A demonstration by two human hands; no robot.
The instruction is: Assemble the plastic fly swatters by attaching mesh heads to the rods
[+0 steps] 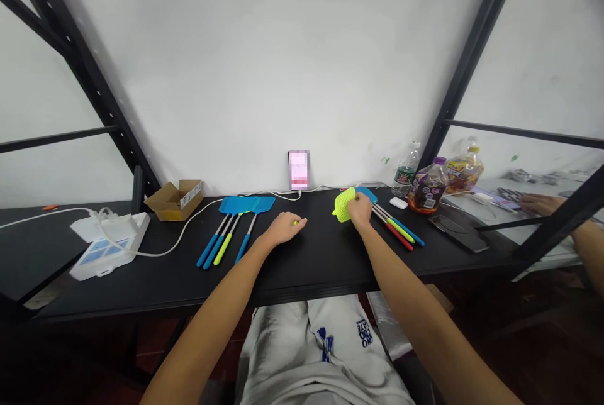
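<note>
My right hand (361,209) is closed on a yellow-green fly swatter head (344,205), tilted up above the black table with its short neck pointing lower left. No rod shows at that neck. Further left, my left hand (283,229) is closed low over the table; a small yellow-green tip (296,222) pokes out at its fingers, the rest hidden. Beside my left forearm lie several fly swatters (236,205) with blue heads and blue or yellow-green handles. Right of my right hand lie more swatters (399,229) with red, yellow-green and blue handles, a blue head (365,194) partly behind the hand.
A phone (299,170) leans on the wall at the back, with a white cable. An open cardboard box (175,200) and white power strip (113,244) stand left. Bottles (428,186), a white case (399,203) and a dark phone (458,233) are right. Another person's hand (540,204) shows far right.
</note>
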